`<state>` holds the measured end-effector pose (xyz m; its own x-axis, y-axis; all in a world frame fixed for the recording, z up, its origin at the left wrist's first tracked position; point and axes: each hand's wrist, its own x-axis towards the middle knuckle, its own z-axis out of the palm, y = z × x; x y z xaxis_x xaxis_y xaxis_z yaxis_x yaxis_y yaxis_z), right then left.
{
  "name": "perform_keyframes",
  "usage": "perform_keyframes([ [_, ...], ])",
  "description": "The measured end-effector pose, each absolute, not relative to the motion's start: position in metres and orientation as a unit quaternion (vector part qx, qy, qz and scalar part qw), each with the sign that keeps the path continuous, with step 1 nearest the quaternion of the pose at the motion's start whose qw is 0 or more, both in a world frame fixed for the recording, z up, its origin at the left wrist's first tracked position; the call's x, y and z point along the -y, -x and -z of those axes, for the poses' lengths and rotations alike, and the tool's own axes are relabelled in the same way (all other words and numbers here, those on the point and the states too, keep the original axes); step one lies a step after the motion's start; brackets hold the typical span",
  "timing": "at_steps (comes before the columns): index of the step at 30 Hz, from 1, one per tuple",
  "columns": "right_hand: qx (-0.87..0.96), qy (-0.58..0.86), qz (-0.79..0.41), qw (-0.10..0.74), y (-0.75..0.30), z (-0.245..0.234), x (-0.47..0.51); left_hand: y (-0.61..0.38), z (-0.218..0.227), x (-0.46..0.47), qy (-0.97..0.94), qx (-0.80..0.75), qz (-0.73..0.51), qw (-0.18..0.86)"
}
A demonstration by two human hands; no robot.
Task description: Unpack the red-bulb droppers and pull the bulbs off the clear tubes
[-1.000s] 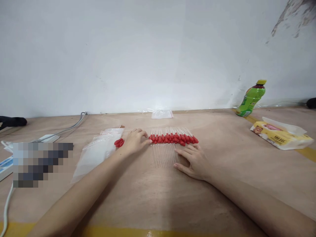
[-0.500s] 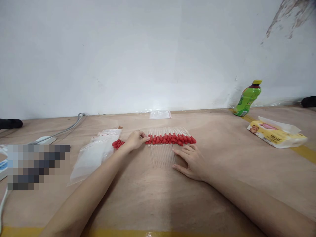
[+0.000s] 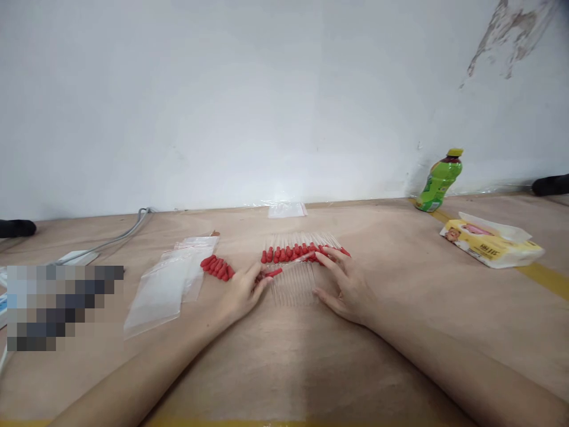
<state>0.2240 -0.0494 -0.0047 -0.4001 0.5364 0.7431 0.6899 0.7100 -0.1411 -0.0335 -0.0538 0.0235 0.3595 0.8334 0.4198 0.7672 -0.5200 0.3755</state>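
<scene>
While the left hand (image 3: 243, 292) has its thumb and fingers pinched on 1 red bulb (image 3: 275, 273), the right hand (image 3: 349, 286) lies with its thumb well apart from its fingers; the 2 hands are apart from each other, with thin clear tubes (image 3: 291, 289) laid side by side on the bench (image 3: 249, 362) between them; the right thumb is at the edge of these tubes, and the right fingertips are at the right end of a row of red bulbs (image 3: 288, 254); whether those fingertips grip anything I cannot tell.

The row runs across the bench just beyond the clear tubes, with pale thin stems pointing toward the wall (image 3: 222, 107); a small heap of red bulbs (image 3: 216, 268) lies just beside the left hand, near flat plastic bags (image 3: 155, 296); farther to the right stand a green bottle (image 3: 439, 185) with a yellow cap and, nearer the person, a yellow tissue pack (image 3: 493, 243); a small bag (image 3: 287, 210) lies by the wall; a grey cable (image 3: 120, 236) runs along the far left.
</scene>
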Motion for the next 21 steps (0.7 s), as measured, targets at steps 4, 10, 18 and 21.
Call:
perform_keyframes([
  [4,0.862,0.335,0.108,0.366,-0.223,0.002,0.049,0.024,-0.006,0.056,-0.858,-0.401,-0.322,0.022],
  [10,0.875,0.311,0.103,0.356,-0.217,0.002,0.047,0.019,0.002,0.054,-0.869,-0.344,-0.356,-0.002],
  [18,0.877,0.295,0.088,0.369,-0.209,0.002,0.047,0.008,-0.007,0.053,-0.887,-0.29,-0.347,-0.089],
  [21,0.878,0.291,0.077,0.371,-0.208,0.0,0.049,0.004,-0.007,0.052,-0.896,-0.263,-0.342,-0.106],
])
